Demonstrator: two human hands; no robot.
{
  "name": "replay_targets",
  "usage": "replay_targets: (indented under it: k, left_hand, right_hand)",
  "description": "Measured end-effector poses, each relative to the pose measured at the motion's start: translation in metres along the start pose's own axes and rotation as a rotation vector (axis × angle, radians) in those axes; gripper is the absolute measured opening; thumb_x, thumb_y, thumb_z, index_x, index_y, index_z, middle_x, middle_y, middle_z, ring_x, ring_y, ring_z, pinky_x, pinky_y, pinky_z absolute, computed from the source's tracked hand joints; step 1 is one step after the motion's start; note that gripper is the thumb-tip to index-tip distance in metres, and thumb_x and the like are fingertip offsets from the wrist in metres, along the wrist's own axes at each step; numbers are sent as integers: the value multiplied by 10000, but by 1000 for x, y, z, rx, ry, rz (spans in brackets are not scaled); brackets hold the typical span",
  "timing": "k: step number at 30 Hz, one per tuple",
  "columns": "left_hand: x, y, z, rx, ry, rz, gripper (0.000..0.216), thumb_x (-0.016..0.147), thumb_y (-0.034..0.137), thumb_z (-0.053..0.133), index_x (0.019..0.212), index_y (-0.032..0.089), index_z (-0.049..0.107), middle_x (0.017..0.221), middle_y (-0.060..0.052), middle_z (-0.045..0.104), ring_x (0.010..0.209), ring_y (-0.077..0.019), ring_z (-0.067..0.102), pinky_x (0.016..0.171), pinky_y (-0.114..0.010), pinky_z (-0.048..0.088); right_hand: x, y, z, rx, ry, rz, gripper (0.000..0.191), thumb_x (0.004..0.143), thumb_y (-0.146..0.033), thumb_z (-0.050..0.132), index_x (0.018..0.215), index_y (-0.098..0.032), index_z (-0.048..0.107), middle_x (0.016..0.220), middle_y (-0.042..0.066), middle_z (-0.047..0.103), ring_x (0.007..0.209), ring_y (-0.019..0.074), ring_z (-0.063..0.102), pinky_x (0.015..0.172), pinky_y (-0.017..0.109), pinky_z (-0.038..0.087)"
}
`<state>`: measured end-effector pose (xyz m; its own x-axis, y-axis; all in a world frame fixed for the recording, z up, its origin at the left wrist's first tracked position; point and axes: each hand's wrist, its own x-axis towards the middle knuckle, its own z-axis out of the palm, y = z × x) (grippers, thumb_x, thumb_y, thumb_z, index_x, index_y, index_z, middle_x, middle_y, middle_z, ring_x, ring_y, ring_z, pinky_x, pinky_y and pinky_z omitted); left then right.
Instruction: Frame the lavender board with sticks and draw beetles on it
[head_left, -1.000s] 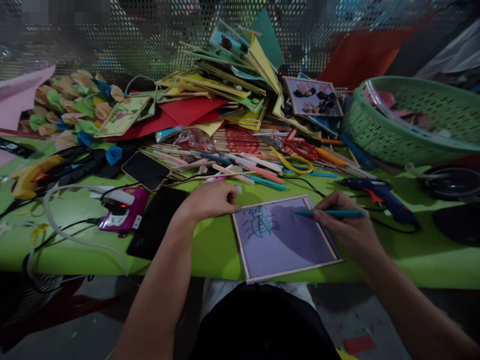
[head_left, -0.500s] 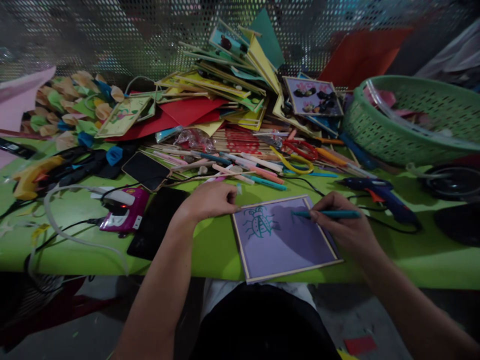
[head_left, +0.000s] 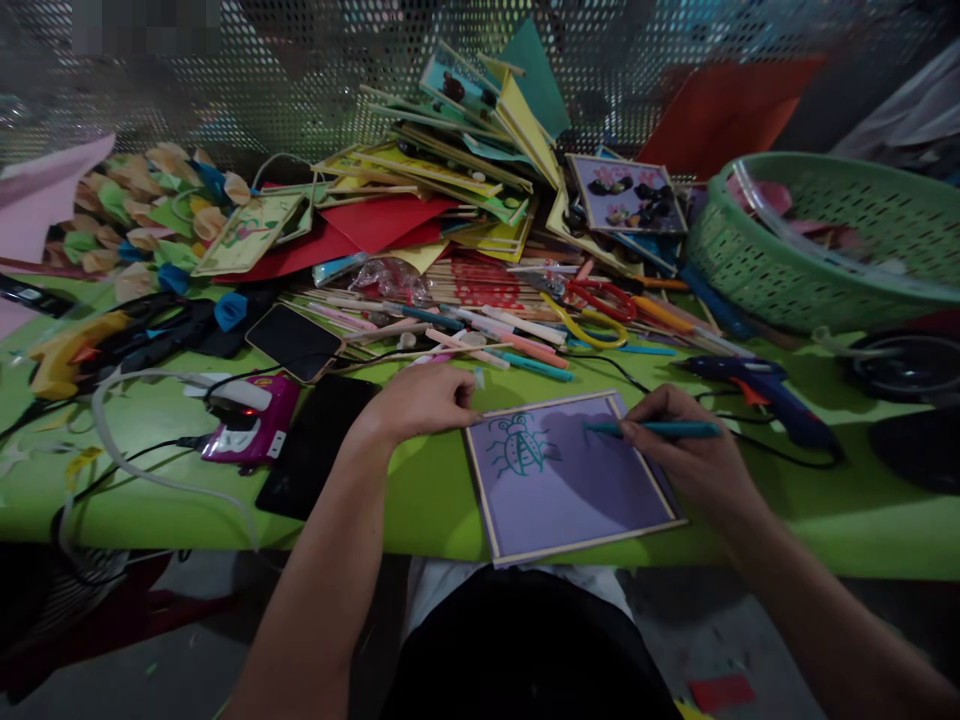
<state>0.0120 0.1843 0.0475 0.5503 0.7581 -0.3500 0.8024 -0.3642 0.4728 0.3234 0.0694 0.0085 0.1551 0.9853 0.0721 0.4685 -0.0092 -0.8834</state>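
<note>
A purple card (head_left: 577, 510) framed with thin wooden strips lies on the green table. Green lines on its left half form a bug (head_left: 519, 447) with legs and feelers. My right hand (head_left: 679, 440) grips a teal marker (head_left: 675, 429), its tip on or just above the card's upper right part. At the card's upper left corner, my left hand (head_left: 427, 400) is closed, thumb against the edge. A small pale teal piece (head_left: 478, 378) shows beside its curled fingers; whether they hold it is unclear.
Loose markers (head_left: 517, 340), yellow-handled scissors (head_left: 592, 325) and a heap of framed cards (head_left: 442, 170) lie behind. A blue glue gun (head_left: 765, 385) and green basket (head_left: 810, 250) stand right. Left are a phone (head_left: 294, 342), a magenta power strip (head_left: 255, 430) and a yellow glue gun (head_left: 75, 345).
The view has shifted very slightly. Both hands, the marker and the card stay in about the same place; no new drawn line is plain.
</note>
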Motion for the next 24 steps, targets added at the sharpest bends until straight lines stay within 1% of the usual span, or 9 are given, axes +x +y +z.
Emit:
replay_targets:
  k: [7, 10, 17, 24]
  left_hand:
    - [1, -3, 2, 12, -6, -5, 290, 798, 474, 703, 733, 222, 575, 714, 12, 637, 690, -172, 522, 634, -313, 260]
    - [2, -4, 3, 19, -4, 2, 289, 795, 478, 704, 736, 222, 583, 712, 16, 640, 684, -169, 520, 626, -313, 257]
    - [2, -4, 3, 15, 0, 2, 291, 794, 467, 714, 729, 219, 576, 701, 18, 633, 678, -167, 519, 624, -318, 256]
    - [1, -2, 2, 21, 7, 7, 296, 797, 470, 718, 728, 219, 576, 703, 18, 629, 671, -164, 510, 620, -320, 255]
  right_hand:
    - [-1, 4, 0, -28, 21, -22, 344, 777, -556, 844, 732, -290, 632, 687, 5, 626, 639, 214, 541, 593, 362, 429]
    - [-2, 7, -1, 0, 22, -13, 334, 775, -543, 849, 747, -286, 638, 700, 3, 626, 641, 213, 547, 597, 361, 427]
    - [-3, 9, -2, 33, -18, -4, 271, 815, -510, 828, 759, -317, 645, 719, 16, 623, 663, 247, 538, 621, 386, 405]
    - [-3, 8, -2, 18, -25, -1, 311, 787, -521, 844, 745, -287, 643, 697, 5, 624, 649, 213, 544, 600, 356, 423]
